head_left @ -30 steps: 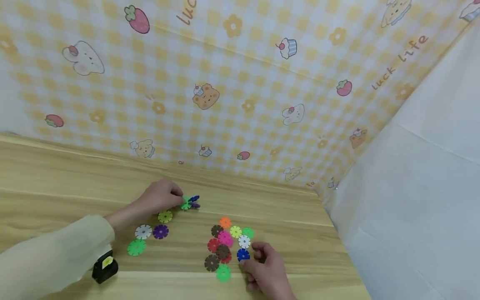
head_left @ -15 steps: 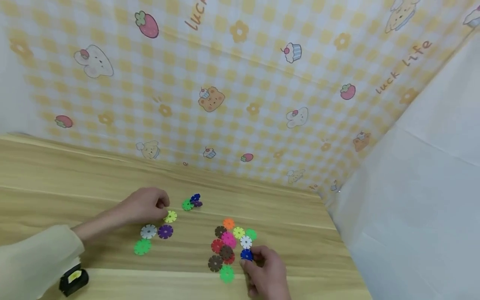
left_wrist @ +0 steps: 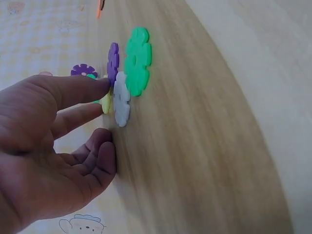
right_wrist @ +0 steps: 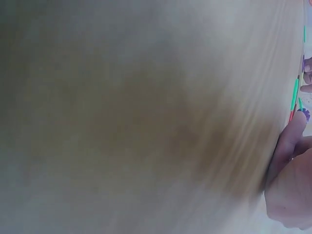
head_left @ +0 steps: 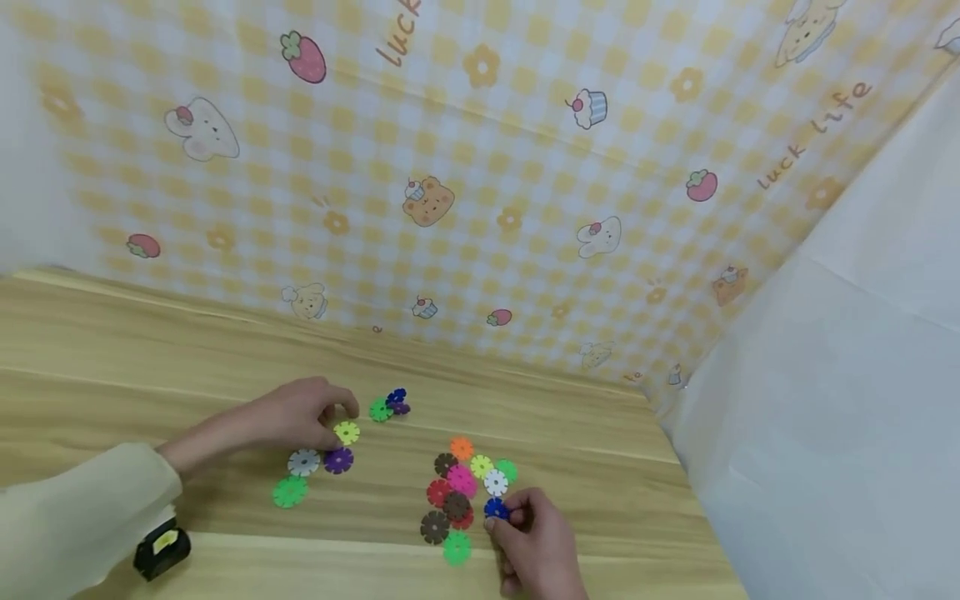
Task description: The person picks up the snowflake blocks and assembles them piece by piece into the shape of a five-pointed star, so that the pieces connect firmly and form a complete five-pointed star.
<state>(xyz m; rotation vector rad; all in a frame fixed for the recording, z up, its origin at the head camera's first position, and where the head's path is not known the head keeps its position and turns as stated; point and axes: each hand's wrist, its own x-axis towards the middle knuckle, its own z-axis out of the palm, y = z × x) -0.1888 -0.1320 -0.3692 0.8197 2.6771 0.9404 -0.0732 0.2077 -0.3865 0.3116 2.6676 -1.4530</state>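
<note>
My left hand (head_left: 296,417) is over the left group of notched plastic building discs in the head view. Its thumb and forefinger are spread about the yellow disc (head_left: 347,432), and the thumb tip is close to the purple disc (head_left: 338,460). A white disc (head_left: 303,462) and a green disc (head_left: 289,492) lie just in front. With thumb and forefinger, my right hand (head_left: 542,542) pinches the edge of a blue disc (head_left: 496,509), beside a white disc (head_left: 496,482). The right wrist view shows mostly blurred tabletop, with part of the hand (right_wrist: 292,180) at its edge.
Several loose discs, including a brown one (head_left: 434,527) and an orange one (head_left: 461,448), lie between the hands. Behind them sits a small joined piece (head_left: 381,409) of green, blue and purple discs. A black wrist device (head_left: 162,550) is by the left sleeve (head_left: 90,508).
The left hand has let go of the joined green, blue and purple piece and moved back toward the yellow disc. The right hand stays at the blue disc. The view has shifted slightly.
</note>
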